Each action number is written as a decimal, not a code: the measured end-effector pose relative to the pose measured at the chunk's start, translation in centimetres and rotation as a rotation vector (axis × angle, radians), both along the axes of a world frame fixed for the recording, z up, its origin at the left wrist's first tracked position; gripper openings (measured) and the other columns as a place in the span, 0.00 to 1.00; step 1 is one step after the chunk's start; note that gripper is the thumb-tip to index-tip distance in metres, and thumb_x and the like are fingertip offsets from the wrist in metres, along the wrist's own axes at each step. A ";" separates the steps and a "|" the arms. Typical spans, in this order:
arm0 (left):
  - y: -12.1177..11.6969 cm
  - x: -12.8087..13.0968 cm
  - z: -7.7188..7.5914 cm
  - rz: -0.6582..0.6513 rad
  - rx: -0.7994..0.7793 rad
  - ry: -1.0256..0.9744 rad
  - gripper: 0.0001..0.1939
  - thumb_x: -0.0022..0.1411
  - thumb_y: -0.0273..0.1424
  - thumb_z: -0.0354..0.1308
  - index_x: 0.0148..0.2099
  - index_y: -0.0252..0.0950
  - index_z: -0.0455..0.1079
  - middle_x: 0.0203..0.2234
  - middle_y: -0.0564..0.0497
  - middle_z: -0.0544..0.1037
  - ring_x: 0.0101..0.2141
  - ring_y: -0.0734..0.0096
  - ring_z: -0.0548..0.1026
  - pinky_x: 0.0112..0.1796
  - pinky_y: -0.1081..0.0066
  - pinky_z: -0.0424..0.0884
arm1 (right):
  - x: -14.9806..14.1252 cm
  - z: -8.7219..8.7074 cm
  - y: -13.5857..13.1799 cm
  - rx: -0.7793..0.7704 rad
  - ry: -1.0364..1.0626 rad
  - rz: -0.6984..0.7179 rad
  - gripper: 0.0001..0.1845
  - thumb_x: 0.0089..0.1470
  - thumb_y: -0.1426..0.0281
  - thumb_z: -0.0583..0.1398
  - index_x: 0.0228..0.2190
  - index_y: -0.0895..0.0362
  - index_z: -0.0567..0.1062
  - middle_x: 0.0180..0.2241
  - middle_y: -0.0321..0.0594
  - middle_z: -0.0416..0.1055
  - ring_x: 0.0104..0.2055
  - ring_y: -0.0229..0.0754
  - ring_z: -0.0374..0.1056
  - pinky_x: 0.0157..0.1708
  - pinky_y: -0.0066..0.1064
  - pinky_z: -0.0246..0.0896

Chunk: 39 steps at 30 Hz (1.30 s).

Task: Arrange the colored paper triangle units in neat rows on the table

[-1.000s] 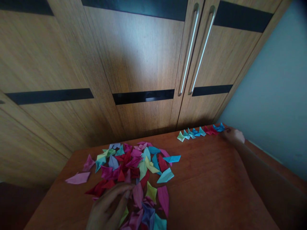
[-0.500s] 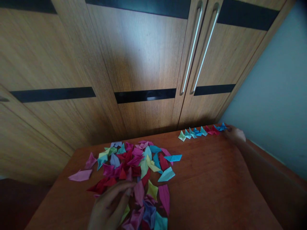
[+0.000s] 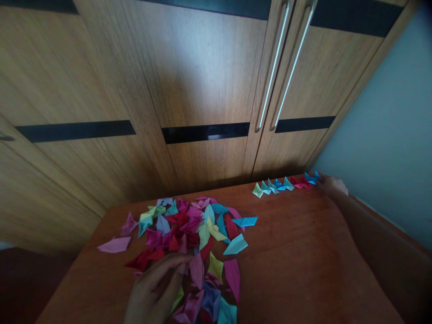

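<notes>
My right hand (image 3: 332,184) is at the far right end of the table, its fingers closed on a blue folded-paper boat (image 3: 316,177). That boat ends a row of small paper boats, with red ones (image 3: 300,182) beside it and a pale green one (image 3: 258,190) at the left end. Low in the view, my left hand (image 3: 158,288) pinches at a pink folded-paper piece (image 3: 196,271); the fingertips partly hide the grip. Around it spreads a loose pile of folded-paper pieces, among them a yellow one (image 3: 216,266) and a magenta one (image 3: 232,276).
The reddish-brown table (image 3: 286,265) stands against a wooden wardrobe (image 3: 205,85) with long metal handles (image 3: 293,67). A pale wall (image 3: 381,148) borders the right side. A pink paper piece (image 3: 114,245) lies apart near the table's left edge.
My right hand has shifted slightly right and the blue boat under its fingers now stands more upright at the row's end. My left hand keeps its pinch. The view has tilted slightly.
</notes>
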<state>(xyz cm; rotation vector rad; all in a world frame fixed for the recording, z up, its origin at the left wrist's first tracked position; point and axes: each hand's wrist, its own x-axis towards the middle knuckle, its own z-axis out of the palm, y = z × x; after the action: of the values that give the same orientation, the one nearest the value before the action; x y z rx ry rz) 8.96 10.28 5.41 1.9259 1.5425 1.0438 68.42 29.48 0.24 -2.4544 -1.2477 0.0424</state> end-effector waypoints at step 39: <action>-0.2 0.2 0.4 0.023 -0.058 -0.032 0.09 0.58 0.38 0.58 0.39 0.46 0.78 0.35 0.55 0.83 0.35 0.68 0.81 0.38 0.76 0.75 | -2.8 -3.2 -2.0 -0.013 -0.114 0.004 0.22 0.55 0.56 0.56 0.43 0.56 0.78 0.38 0.53 0.75 0.40 0.55 0.71 0.37 0.40 0.64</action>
<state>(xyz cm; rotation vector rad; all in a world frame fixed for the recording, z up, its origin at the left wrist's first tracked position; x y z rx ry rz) 9.18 10.06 5.81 1.8479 1.5631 1.0232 65.58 27.48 -2.98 -2.4965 -1.3028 -0.0898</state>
